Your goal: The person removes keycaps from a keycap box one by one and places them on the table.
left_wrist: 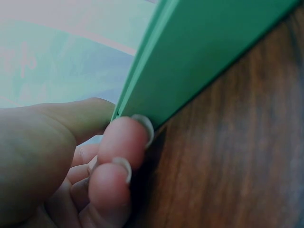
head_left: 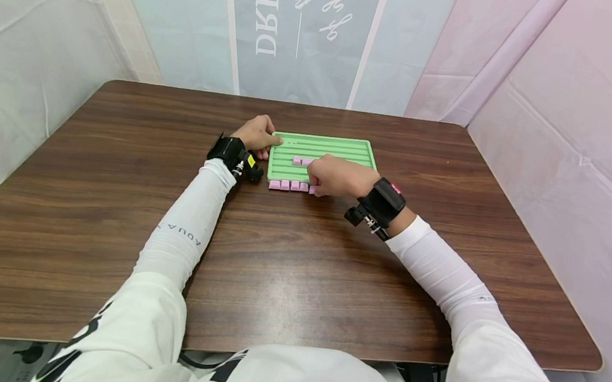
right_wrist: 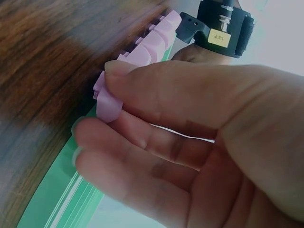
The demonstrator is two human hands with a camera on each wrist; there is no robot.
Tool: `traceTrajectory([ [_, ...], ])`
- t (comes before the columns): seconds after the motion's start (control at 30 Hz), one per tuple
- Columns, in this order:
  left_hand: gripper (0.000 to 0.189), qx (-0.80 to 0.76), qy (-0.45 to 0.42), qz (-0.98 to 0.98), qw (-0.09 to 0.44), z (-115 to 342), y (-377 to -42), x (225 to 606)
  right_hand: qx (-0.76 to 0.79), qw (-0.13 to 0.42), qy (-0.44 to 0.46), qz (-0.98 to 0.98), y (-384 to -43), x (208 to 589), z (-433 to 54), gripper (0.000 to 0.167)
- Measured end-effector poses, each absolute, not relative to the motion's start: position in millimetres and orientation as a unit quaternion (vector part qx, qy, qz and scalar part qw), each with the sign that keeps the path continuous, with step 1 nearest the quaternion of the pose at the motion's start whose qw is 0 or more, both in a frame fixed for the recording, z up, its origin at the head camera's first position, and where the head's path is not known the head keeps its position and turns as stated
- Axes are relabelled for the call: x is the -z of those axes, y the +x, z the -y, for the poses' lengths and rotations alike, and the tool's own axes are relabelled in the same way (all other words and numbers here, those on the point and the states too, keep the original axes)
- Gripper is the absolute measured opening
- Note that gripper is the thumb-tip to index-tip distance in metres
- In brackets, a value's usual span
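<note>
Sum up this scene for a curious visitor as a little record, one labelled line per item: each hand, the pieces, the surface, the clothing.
Left hand: grips the left side of a light-green, ridged rectangular tray
Right hand: pinches a small pink block-like piece at the tray's near edge
Other pink pieces: a row along that edge; two visible on the tray
Surface: dark brown wood-grain table
Clothing: white sleeves
</note>
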State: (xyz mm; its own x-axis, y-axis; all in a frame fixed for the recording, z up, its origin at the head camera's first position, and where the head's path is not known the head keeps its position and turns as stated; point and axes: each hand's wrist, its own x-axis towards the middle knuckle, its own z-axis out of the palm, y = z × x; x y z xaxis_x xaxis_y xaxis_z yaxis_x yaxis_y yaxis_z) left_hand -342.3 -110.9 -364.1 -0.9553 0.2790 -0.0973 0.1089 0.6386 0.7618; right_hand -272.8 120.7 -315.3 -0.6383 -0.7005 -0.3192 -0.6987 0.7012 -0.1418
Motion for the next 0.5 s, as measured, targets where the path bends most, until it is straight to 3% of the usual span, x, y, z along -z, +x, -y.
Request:
traceTrajectory([
  [0.5, 0.030, -0.414, 0.107, -0.898, 0.103, 111.5, -344.4, 365.6, -0.005, 0.169, -0.387, -0.906, -271.6, 315.4, -119.6, 0.038],
])
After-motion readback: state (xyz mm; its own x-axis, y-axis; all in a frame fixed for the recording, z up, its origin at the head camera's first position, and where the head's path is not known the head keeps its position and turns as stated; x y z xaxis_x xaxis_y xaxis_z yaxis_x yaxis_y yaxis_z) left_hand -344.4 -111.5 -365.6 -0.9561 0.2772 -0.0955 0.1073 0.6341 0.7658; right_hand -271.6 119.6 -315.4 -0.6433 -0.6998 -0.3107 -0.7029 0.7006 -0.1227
